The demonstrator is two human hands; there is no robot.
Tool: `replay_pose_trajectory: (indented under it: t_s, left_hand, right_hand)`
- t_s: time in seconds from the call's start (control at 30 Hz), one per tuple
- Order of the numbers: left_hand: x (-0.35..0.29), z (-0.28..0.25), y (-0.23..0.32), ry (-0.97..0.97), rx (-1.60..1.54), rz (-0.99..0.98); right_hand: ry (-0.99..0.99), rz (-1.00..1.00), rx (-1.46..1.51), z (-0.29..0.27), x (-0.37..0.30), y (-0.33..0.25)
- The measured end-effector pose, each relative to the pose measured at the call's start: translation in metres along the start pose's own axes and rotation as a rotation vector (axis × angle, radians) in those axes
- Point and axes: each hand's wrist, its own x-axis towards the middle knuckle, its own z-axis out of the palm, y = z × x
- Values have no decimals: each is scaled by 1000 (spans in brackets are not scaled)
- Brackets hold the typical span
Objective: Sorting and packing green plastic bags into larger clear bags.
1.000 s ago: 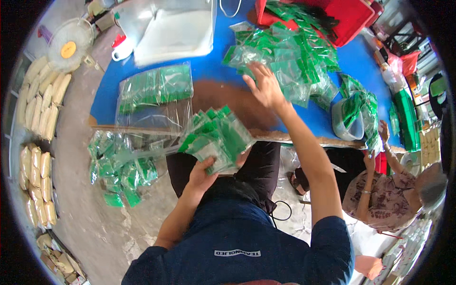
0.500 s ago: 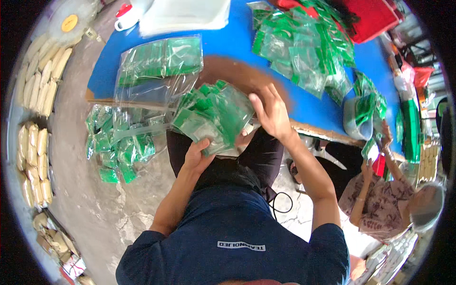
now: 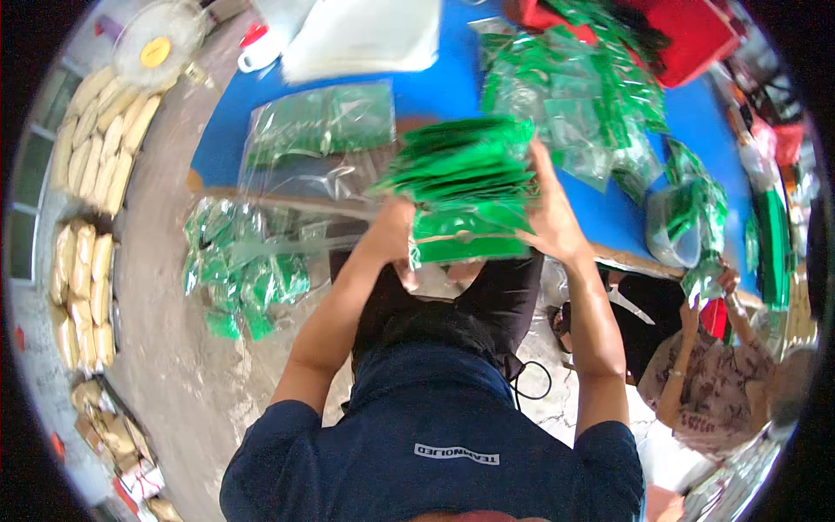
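Note:
A thick stack of green plastic packets (image 3: 470,178) is held between my two hands, above my lap at the near edge of the blue table (image 3: 213,143). On the stack's left side my left hand (image 3: 390,233) grips it, its fingertips partly hidden. My right hand (image 3: 557,217) presses against the right side, thumb in front and fingers up along the edge. Beside the stack, a large clear bag (image 3: 322,130) with green packets inside lies over the table edge. The packets are somewhat blurred by motion.
A heap of green packets (image 3: 574,104) covers the table's far right. On the floor at left lie bagged green packets (image 3: 248,278). A white stack of sheets (image 3: 365,39) and a white-and-red pot (image 3: 259,48) stand far left. A co-worker (image 3: 704,374) sits at right by a tub (image 3: 677,230).
My right hand has come in from open to hold the stack's right side. The loosely fanned packets are now squared into a denser, more upright stack, a little farther right.

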Motion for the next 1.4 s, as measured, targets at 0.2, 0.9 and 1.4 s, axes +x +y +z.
replay_pose_trajectory:
  t_s: [0.2,0.9,1.4]
  left_hand:
    - [42,23,-31,166,-510,-145]
    - [63,37,-30,162,-709,-51]
    - [67,47,-47,758,-609,-247]
  right_hand:
    - [137,-98,-32,20,-1,87]
    - [73,32,-18,14,1,85]
    - [46,51,142,12,9,86]
